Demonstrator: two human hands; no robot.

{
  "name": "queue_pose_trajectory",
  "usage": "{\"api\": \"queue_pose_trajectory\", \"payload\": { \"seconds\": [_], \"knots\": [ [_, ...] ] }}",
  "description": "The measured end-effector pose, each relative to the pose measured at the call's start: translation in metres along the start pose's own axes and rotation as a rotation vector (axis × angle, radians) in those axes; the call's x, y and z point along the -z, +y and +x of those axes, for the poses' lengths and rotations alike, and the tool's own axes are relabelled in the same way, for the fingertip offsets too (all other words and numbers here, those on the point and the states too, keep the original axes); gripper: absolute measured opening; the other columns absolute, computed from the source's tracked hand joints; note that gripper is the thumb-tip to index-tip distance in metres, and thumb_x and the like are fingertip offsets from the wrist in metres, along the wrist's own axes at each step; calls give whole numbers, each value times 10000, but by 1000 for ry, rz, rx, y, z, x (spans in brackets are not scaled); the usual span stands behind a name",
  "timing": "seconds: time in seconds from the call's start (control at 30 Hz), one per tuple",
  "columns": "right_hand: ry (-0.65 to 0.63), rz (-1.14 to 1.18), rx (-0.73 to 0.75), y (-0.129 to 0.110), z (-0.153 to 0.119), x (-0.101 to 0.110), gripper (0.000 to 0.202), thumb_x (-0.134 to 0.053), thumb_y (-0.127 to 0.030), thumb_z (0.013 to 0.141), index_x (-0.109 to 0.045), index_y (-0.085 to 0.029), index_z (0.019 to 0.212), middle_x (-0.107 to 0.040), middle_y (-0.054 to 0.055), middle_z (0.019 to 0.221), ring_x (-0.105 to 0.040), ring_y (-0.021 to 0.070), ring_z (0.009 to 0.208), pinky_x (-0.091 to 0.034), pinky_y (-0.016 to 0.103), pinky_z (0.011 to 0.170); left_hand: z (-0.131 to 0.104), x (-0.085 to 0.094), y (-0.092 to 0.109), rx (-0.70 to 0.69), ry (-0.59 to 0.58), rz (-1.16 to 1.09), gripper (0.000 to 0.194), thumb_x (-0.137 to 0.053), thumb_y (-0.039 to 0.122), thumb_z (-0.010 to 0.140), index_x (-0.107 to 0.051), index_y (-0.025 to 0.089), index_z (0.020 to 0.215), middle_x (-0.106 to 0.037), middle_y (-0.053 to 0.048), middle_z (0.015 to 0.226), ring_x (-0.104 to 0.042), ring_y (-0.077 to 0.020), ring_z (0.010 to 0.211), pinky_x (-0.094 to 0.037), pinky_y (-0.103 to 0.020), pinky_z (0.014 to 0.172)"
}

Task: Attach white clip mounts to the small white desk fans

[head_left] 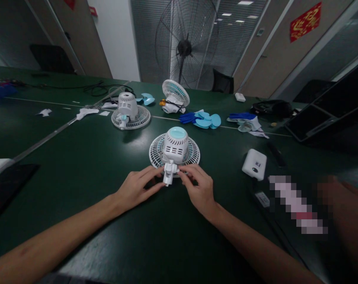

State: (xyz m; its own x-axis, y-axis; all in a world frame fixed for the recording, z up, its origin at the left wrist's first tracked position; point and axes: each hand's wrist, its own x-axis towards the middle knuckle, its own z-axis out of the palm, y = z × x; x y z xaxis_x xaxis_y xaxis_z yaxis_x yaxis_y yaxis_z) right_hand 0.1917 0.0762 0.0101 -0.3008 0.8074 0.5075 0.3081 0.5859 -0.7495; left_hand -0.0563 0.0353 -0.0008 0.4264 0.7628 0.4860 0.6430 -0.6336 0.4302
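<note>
A small white fan head (176, 146) with a light blue cap lies face down on its round grille in front of me. Its white neck joint (168, 172) points toward me. My left hand (140, 185) is closed at the left side of this joint, thumb low and index finger higher. On the other side, my right hand (199, 187) pinches a small white knob (177, 170) between thumb and fingers. The fingertips partly cover the knob.
Another white fan head (128, 108) lies face down at the back left; a third fan (174, 96) leans farther back. Light blue blades (207, 120) and a blue glove (187, 117) lie behind. To the right are a white device (254, 164) and another person's blurred hand (335, 197).
</note>
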Motion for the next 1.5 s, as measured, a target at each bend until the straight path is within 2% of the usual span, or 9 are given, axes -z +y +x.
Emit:
{"api": "queue_pose_trajectory", "payload": {
  "seconds": [0.13, 0.27, 0.37, 0.63, 0.9, 1.13, 1.23, 1.3, 1.5],
  "knots": [
    [-35, 139, -187, 9, 1, -2, 177, -668, -320, 991, -733, -190, 889, -637, -8, 702, -605, 121, 565, -500, 246, 511, 0, -1, 1, -36, 18, 57, 476, -614, 347, 1039, -510, 181, 1473, -708, -73, 1098, -688, -120, 782, -592, -240, 640],
    [-3, 213, -166, 10, -1, -2, 175, -687, -286, 962, -708, -214, 1120, -700, 49, 1006, -658, 122, 637, -552, 252, 533, 1, 0, 2, -7, 9, 66, 480, -593, 353, 1048, -497, 195, 1491, -707, -73, 1106, -691, -131, 813, -593, -246, 647],
    [-8, 177, -96, 8, -1, -1, 189, -666, -239, 967, -735, -233, 1142, -676, 77, 1148, -674, 128, 698, -584, 267, 569, 1, 1, 1, 4, 1, 45, 476, -600, 347, 1046, -501, 197, 1486, -705, -71, 1101, -688, -129, 809, -587, -239, 634],
    [-10, 140, -76, 8, 2, -2, 114, -675, -262, 979, -751, -209, 913, -686, 51, 953, -644, 140, 688, -554, 266, 546, 2, 1, 2, -20, 2, 36, 458, -590, 344, 1052, -506, 180, 1471, -708, -75, 1084, -679, -127, 781, -586, -236, 626],
    [20, 30, 27, 1, -2, 1, 230, -665, -189, 973, -737, -251, 1183, -677, 65, 1140, -660, 141, 767, -565, 281, 609, 2, 1, 2, -9, 16, 30, 470, -591, 350, 1050, -504, 187, 1482, -708, -73, 1089, -683, -125, 784, -578, -225, 614],
    [-2, 100, -87, 7, 2, -2, 154, -656, -261, 996, -753, -206, 889, -681, 31, 875, -617, 132, 645, -521, 272, 542, 3, 1, 4, -35, 11, 37, 461, -597, 351, 1048, -512, 172, 1464, -714, -79, 1096, -692, -125, 784, -592, -241, 638],
    [24, 114, -109, 7, 0, -2, 105, -673, -268, 980, -739, -215, 1043, -673, 37, 957, -616, 124, 644, -527, 270, 536, 4, 2, 4, -15, 14, 62, 460, -576, 372, 1056, -511, 184, 1471, -714, -75, 1092, -696, -126, 782, -586, -235, 620],
    [28, 108, -80, 6, -2, -1, 205, -679, -243, 967, -718, -230, 1168, -665, 54, 1067, -629, 123, 672, -547, 272, 551, 4, 2, 4, -8, 13, 64, 473, -574, 379, 1056, -502, 194, 1485, -713, -74, 1094, -695, -127, 783, -585, -232, 611],
    [7, 82, -31, 6, -2, -1, 196, -659, -232, 988, -753, -245, 1160, -679, 56, 1064, -647, 136, 728, -566, 279, 588, 2, 3, 2, -2, 2, 11, 478, -587, 343, 1052, -486, 200, 1497, -704, -74, 1086, -681, -129, 791, -580, -228, 608]
  ]
}}
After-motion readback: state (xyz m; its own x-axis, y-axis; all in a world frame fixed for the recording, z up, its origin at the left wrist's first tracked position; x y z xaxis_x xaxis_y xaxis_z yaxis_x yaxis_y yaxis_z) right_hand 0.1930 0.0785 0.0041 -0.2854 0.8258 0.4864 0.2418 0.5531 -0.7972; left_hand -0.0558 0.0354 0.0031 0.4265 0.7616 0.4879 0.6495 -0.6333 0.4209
